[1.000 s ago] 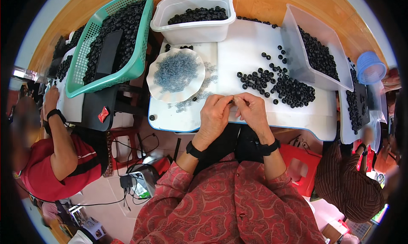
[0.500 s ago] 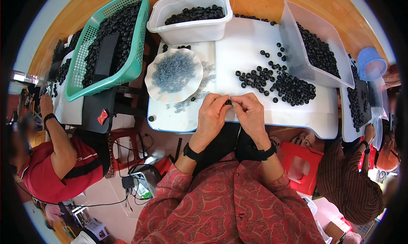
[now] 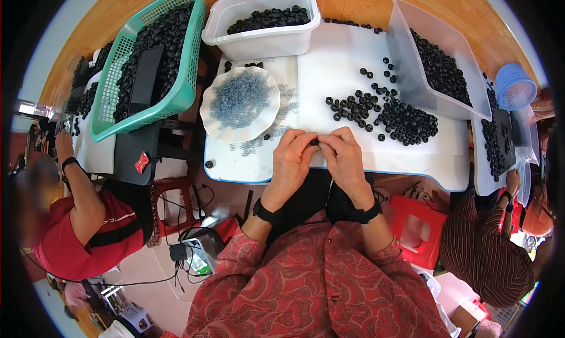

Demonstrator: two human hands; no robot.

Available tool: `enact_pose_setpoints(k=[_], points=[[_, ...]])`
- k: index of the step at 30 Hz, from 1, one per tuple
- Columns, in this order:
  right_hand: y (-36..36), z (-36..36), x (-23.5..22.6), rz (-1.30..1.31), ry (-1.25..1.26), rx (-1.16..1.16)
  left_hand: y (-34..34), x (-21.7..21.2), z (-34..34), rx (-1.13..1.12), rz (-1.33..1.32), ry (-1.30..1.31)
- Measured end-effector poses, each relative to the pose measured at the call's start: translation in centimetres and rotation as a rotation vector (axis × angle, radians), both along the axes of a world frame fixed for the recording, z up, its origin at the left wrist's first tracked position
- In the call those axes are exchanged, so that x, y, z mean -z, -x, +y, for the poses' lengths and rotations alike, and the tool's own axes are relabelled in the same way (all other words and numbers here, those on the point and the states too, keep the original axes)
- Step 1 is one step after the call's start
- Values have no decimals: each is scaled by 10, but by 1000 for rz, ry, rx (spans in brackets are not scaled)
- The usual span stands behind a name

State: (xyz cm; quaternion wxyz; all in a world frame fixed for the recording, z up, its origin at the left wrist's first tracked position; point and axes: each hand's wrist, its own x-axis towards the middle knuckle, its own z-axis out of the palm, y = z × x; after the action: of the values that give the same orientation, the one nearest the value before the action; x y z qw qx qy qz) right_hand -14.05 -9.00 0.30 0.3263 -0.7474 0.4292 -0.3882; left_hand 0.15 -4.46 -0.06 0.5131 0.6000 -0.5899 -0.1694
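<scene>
At the table's front edge, my left hand (image 3: 292, 160) and my right hand (image 3: 344, 161) meet, thumbs and forefingers pinched together. Between their fingertips is a small round black part (image 3: 315, 142), mostly covered by the fingers. Left of my hands, a white wavy-rimmed plate (image 3: 208, 125) holds a heap of small translucent grey-blue rings (image 3: 238, 100). More such rings lie scattered on the table beside the plate. To the right spreads a pile of round black parts (image 3: 410, 124), several showing a hole through the middle.
Along the back stand a green basket (image 3: 189, 73) with a dark flat device on its black parts, a white tub (image 3: 265, 44), and a translucent bin (image 3: 406, 61). Lone black parts dot the white table (image 3: 335, 50). People sit left (image 3: 94, 232) and right (image 3: 485, 250).
Both hands keep their pinch at nearly the same spot, with only slight finger movement around the black part. On the right, the other person's arm has shifted a little.
</scene>
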Motion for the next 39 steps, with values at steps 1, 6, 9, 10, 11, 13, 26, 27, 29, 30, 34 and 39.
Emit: enact_pose_setpoints(k=[1,6,9,10,11,13,26,27,29,30,34,39], points=[[0,0,0,-14,-15,-1,0,0,0,-1,0,1],[1,2,-4,-77,-76,-10,-3,-4,2,36,164,-90],[1,4,-2,-154,-84,-34,-6,1,5,79,260,-111],[1,5,-2,-201,-91,-49,-5,1,7,77,260,-111],[1,8,-3,-200,-91,-50,-3,-2,9,115,528,-187],[2,16,-8,-368,-364,-41,-3,-2,11,150,798,-263],[2,28,-35,-448,-272,-91,-6,-16,21,335,1211,-220],[2,28,-35,-467,-269,-88,-6,-18,22,331,1222,-239],[1,29,-37,-485,-267,-87,-6,-22,24,336,1235,-241],[2,29,-38,-486,-279,-86,-6,-23,25,341,1247,-245],[3,30,-40,-509,-321,-77,-6,-24,27,363,1241,-236],[3,31,-40,-493,-324,-74,-5,-25,28,345,1276,-250]])
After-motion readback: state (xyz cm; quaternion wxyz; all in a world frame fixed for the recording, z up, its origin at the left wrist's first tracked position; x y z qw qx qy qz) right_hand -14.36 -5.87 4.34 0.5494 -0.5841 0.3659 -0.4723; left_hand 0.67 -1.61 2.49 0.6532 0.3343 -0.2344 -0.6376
